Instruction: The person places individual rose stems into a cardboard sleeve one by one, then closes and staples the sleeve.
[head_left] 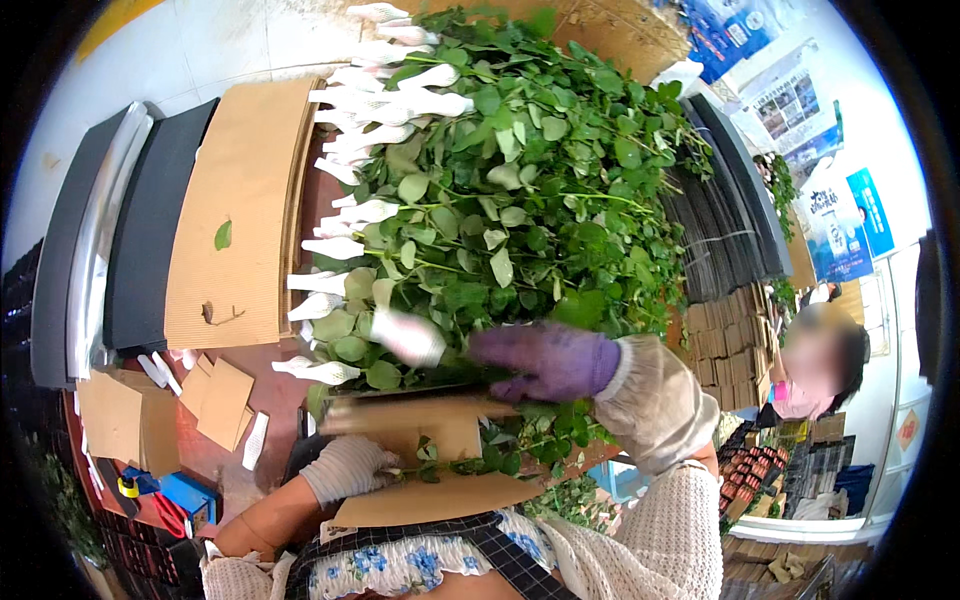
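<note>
While the right hand (545, 362) grips green stems (520, 200), the left hand (350, 468) presses flat on brown cardboard (440, 498); blue posters (860, 215) hang right.

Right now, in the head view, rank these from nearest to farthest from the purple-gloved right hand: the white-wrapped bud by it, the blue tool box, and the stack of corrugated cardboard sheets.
From the right hand:
1. White-wrapped bud, just to its left, among the leaves.
2. Stack of corrugated cardboard sheets, upper left on the table.
3. Blue tool box, far lower left by the table edge.
</note>
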